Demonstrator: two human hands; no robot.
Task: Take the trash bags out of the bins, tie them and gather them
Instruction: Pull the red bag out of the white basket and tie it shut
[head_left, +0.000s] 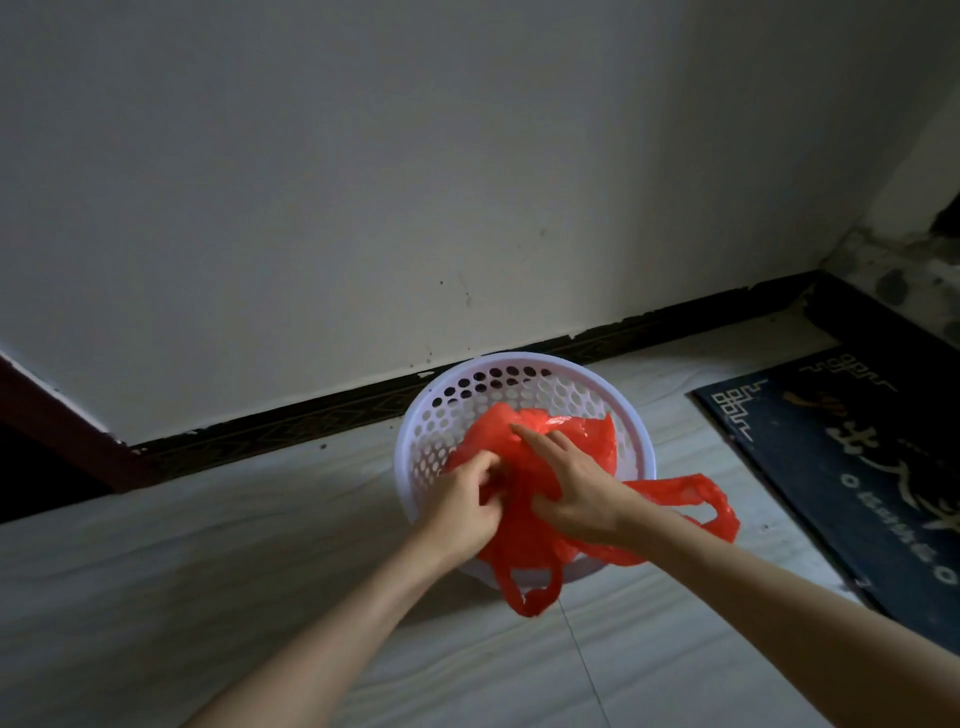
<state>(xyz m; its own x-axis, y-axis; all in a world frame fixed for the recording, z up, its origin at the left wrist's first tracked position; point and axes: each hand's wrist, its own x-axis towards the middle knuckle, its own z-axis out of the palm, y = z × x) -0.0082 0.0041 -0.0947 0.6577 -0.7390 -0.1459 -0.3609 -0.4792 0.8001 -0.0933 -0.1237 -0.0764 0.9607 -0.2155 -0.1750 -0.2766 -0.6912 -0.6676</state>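
Note:
A red plastic trash bag (587, 436) lies crumpled in a white perforated bin (519, 387) that stands on the floor by the wall. Its two handle loops hang over the bin's near rim, one at the front and one to the right. My left hand (462, 501) pinches a fold of the bag at the bin's left side, fingers curled. Over the middle of the bag my right hand (576, 486) lies with fingers stretched out, pressing on the plastic.
A pale wall with a dark skirting board (311, 421) runs behind the bin. A dark doormat (852, 467) with light lettering lies on the light tiled floor to the right. A dark red door frame (57, 415) stands at the left.

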